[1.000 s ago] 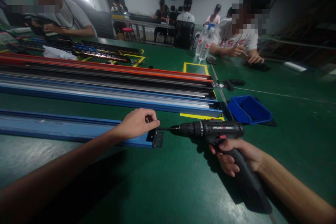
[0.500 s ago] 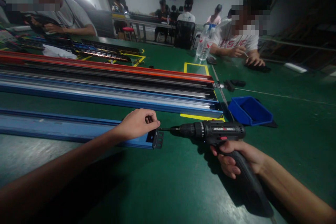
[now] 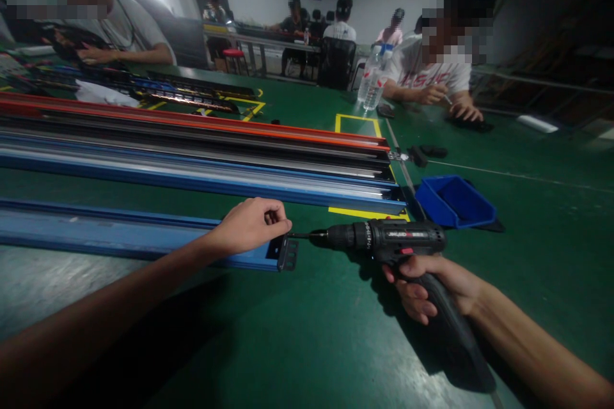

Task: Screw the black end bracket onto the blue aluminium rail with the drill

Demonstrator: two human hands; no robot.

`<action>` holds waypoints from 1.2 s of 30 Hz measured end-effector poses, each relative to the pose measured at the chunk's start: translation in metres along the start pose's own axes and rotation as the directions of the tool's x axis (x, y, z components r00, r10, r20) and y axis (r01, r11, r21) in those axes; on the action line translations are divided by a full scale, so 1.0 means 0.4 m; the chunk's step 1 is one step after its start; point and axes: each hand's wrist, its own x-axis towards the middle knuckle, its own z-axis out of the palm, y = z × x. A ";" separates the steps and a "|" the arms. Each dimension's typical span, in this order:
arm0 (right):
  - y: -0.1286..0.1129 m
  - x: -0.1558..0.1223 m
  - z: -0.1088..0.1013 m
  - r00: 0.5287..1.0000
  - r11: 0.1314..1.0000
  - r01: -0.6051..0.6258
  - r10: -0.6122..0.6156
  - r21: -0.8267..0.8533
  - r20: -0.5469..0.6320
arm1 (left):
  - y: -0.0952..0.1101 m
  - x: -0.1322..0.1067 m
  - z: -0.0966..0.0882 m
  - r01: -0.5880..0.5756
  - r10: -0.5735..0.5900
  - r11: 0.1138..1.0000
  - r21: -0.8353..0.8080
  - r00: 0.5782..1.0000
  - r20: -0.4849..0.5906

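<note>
My right hand (image 3: 422, 291) is wrapped round the handle of a black cordless drill (image 3: 398, 236), its bit (image 3: 307, 234) pointing left. The bit's tip meets the black end bracket (image 3: 289, 255) on a long blue metal channel (image 3: 119, 236). Over that end of the channel my left hand (image 3: 256, 223) is closed, thumb and index finger pinched beside the bit's tip. Whatever lies between those fingertips is too small or hidden to make out.
Behind lie more long channels, blue ones (image 3: 288, 182) and a red one (image 3: 240, 124). A blue bin (image 3: 455, 202) sits beyond the drill. Two water bottles (image 3: 374, 80) stand farther back, near a person's hands (image 3: 463, 108). Another person sits at the far left.
Almost nothing differs. Both hands and the drill keep their positions on the channel's end, and the whole view has shifted very slightly.
</note>
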 end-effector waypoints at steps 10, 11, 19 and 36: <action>-0.004 0.004 0.001 1.000 1.000 0.000 0.000 0.005 0.011 | -0.004 0.001 -0.002 -0.009 0.009 1.000 0.008 1.000 0.005; -0.005 0.004 0.002 1.000 1.000 0.000 0.000 0.004 0.012 | -0.005 0.001 -0.001 -0.012 0.012 1.000 0.008 1.000 0.006; 0.000 0.004 -0.007 0.999 1.000 0.003 -0.003 0.006 0.041 | -0.010 0.001 -0.001 -0.007 0.007 1.000 0.005 1.000 0.004; -0.004 0.003 0.000 1.000 1.000 -0.006 0.005 0.005 0.019 | -0.009 0.001 -0.001 -0.006 0.006 1.000 -0.001 1.000 -0.003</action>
